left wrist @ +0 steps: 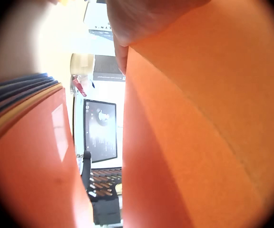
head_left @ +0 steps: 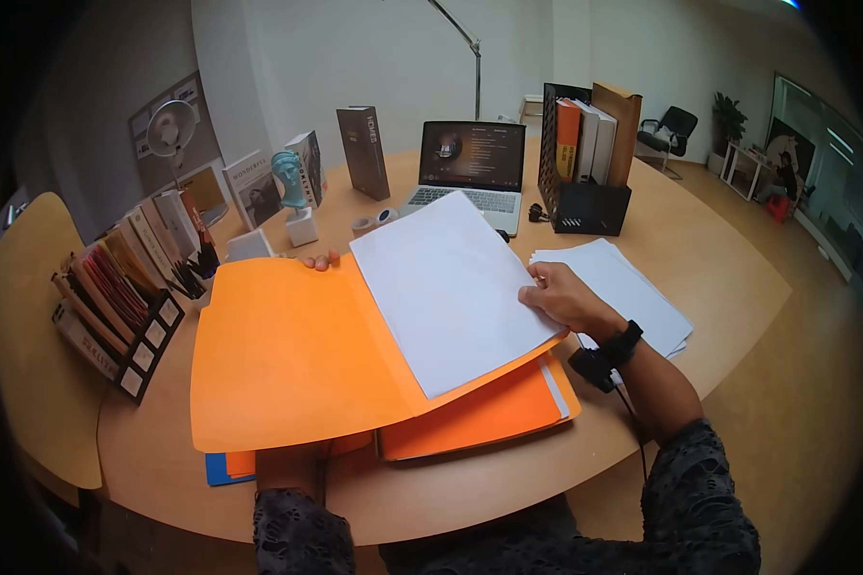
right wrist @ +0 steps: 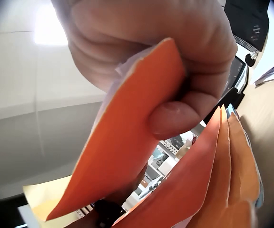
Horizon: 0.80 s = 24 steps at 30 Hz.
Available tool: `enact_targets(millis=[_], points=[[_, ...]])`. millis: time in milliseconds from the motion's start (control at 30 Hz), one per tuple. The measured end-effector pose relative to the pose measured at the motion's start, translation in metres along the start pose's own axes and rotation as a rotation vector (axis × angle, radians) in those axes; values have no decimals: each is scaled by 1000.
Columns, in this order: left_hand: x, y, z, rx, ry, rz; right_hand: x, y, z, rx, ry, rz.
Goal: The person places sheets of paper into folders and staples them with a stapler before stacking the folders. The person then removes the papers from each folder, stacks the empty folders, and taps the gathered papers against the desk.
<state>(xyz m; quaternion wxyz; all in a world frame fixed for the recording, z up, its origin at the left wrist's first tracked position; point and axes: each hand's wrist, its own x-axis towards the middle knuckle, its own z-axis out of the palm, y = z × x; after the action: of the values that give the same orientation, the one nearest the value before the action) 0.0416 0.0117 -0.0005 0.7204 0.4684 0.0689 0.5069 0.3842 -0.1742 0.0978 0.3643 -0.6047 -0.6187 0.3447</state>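
Observation:
An orange folder [head_left: 288, 355] lies spread wide above the table, and white paper [head_left: 460, 287] rests on its right half. From beneath, my left hand [head_left: 321, 261] supports the left half, its fingertips curling over the top edge; the folder hides most of that hand. In the left wrist view this hand [left wrist: 151, 21] is against the folder's underside. My right hand [head_left: 571, 299] pinches the right edge, thumb on the paper. The right wrist view shows the right hand's fingers [right wrist: 175, 118] curled under the orange cover. Below lie more orange folders [head_left: 479, 412] and a blue one [head_left: 219, 469].
A stack of white sheets [head_left: 623, 287] lies on the right. Behind stand a laptop [head_left: 470, 158] and a black file holder [head_left: 590, 209] with books. Along the left are a bust figurine [head_left: 290, 182], pens [head_left: 190, 278] and a rack of files [head_left: 149, 345].

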Motion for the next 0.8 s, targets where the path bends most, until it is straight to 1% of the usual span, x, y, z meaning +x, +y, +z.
enact_targets(millis=[67,100,167,300,367,400,433,467,500,533,633,700,733,800], points=[[0,-1,1,1,7,-12,2,4,0,20,81,17],[0,-2,2,1,11,-19,4,6,0,20,81,18],[-1,-3,2,2,21,-33,8,12,0,6,174,2],[-3,-4,4,4,39,-54,14,23,-14,-22,226,-23],[-2,-7,9,-2,45,-67,10,24,-30,119,279,-30],[-1,-12,11,-11,45,-77,14,32,-46,102,303,-99],[1,-19,16,-23,44,-90,6,27,-66,12,313,-111],[3,-28,19,-37,42,-106,8,40,-91,39,290,-117],[5,-38,23,-53,40,-124,3,43,-114,91,300,-50],[7,-48,26,-69,36,-140,-10,39,-135,9,355,-8],[9,-67,36,-107,33,-166,-30,72,-206,-78,408,31],[10,-69,42,-116,34,-172,-44,86,-236,-5,368,107],[11,-69,44,-116,35,-176,-50,93,-243,-8,369,105],[13,-67,47,-108,35,-181,-62,109,-251,-66,357,215]])
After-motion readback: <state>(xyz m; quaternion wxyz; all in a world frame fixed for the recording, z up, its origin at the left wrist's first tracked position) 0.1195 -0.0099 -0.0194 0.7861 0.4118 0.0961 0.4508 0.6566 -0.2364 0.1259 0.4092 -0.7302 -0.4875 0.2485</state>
